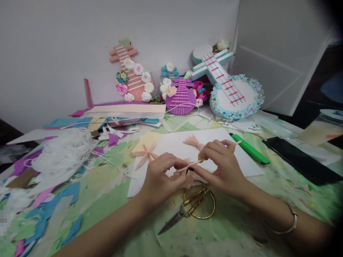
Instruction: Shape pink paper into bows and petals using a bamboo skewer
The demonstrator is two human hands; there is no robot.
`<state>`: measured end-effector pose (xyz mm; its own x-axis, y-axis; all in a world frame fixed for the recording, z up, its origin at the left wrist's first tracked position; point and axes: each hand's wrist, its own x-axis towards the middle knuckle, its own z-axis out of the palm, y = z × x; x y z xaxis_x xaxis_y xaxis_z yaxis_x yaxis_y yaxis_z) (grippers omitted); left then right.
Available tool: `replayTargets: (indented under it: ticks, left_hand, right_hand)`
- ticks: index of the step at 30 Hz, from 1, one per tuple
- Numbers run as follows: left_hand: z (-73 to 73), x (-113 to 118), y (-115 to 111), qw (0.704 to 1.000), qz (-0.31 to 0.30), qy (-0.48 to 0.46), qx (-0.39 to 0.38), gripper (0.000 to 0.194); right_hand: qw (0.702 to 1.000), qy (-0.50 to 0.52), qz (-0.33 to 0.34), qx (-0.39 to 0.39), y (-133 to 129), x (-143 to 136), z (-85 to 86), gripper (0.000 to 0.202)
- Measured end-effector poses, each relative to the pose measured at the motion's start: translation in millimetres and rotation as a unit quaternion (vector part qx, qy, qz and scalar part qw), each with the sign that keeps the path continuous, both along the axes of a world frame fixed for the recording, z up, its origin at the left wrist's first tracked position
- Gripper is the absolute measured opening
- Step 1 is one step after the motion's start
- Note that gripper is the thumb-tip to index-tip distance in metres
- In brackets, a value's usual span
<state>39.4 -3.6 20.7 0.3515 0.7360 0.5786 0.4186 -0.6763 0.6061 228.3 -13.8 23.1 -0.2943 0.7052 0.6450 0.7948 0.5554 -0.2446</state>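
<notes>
My right hand (pixel 221 166) is closed round a thin wooden stick (pixel 197 162), whose far end pokes out to the right. The stick's other end reaches the fingers of my left hand (pixel 163 175), which are pinched on a peach paper piece (pixel 188 180). Part of that paper is hidden by the fingers. On a white sheet (pixel 168 142) behind the hands lie a peach paper flower (pixel 148 154) with spread petals and a gathered peach paper bunch (pixel 195 141). Gold-handled scissors (pixel 184 211) lie below the hands, blades pointing lower left.
A green marker (pixel 250 148) and a black phone-like slab (pixel 302 160) lie at right. White string (pixel 65 151) and paper scraps (pixel 40 221) cover the left. Decorated pink (pixel 135 85), purple (pixel 181 98) and light-blue (pixel 235 96) instrument-shaped crafts lean against the wall.
</notes>
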Motion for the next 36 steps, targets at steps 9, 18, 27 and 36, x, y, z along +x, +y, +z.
replayTargets:
  ticks: [9, 18, 27, 36]
  left_hand:
    - [0.4, 0.3, -0.9, 1.000, 0.004, 0.004, -0.009, 0.016]
    - [0.2, 0.8, -0.7, 0.999, -0.004, 0.022, 0.027, 0.009]
    - [0.6, 1.2, -3.7, 0.997, -0.027, 0.040, 0.057, 0.014]
    - [-5.5, -1.5, -5.3, 0.988, -0.030, 0.091, 0.119, 0.015]
  right_hand:
    - [1.000, -0.011, 0.008, 0.007, -0.2, 1.0, -1.0, 0.021]
    - [1.000, -0.020, 0.022, 0.009, 0.9, 4.2, -2.3, 0.023]
    - [0.998, -0.023, 0.032, 0.054, -1.8, 0.9, 1.3, 0.021]
    - [0.997, -0.016, 0.049, 0.063, -2.1, 1.1, 0.8, 0.016]
